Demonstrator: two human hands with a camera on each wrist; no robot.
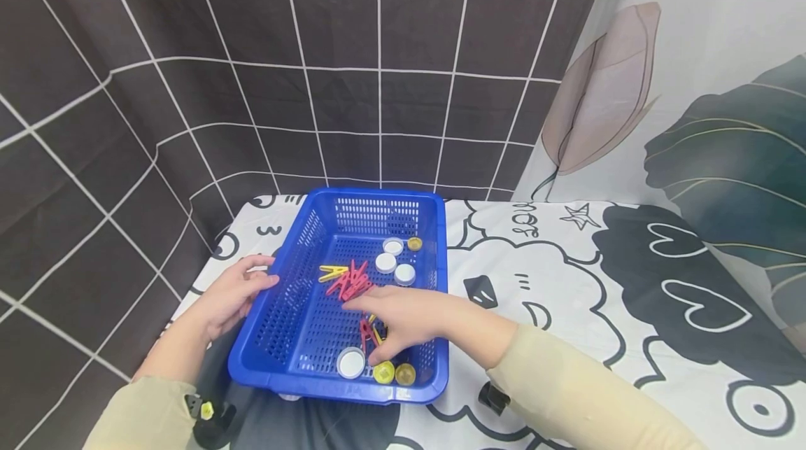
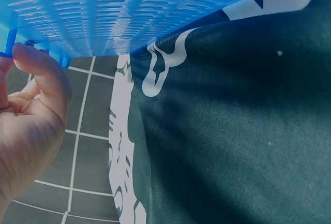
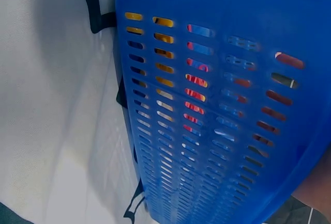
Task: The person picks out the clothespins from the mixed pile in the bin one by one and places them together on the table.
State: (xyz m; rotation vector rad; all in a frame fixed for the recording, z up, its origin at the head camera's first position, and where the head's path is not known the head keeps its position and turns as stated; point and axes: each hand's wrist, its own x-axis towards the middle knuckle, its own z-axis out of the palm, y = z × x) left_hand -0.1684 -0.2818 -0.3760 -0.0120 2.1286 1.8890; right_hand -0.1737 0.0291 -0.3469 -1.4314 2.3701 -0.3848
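A blue plastic basket with slotted walls stands in front of me. My left hand grips its left rim; the left wrist view shows the fingers bent at the blue edge. My right hand reaches down inside over the right wall, thumb and fingers spread apart. Below its palm lie a red clothespin and a yellow one, partly hidden. By its fingertips is a pile of red clothespins, with a yellow clothespin to the left. In the right wrist view, the basket's wall hides the hand.
Inside the basket, several white caps and a small yellow cap lie toward the back right. Near the front are another white cap and two yellow caps. A patterned cloth lies underneath; a dark gridded curtain hangs behind.
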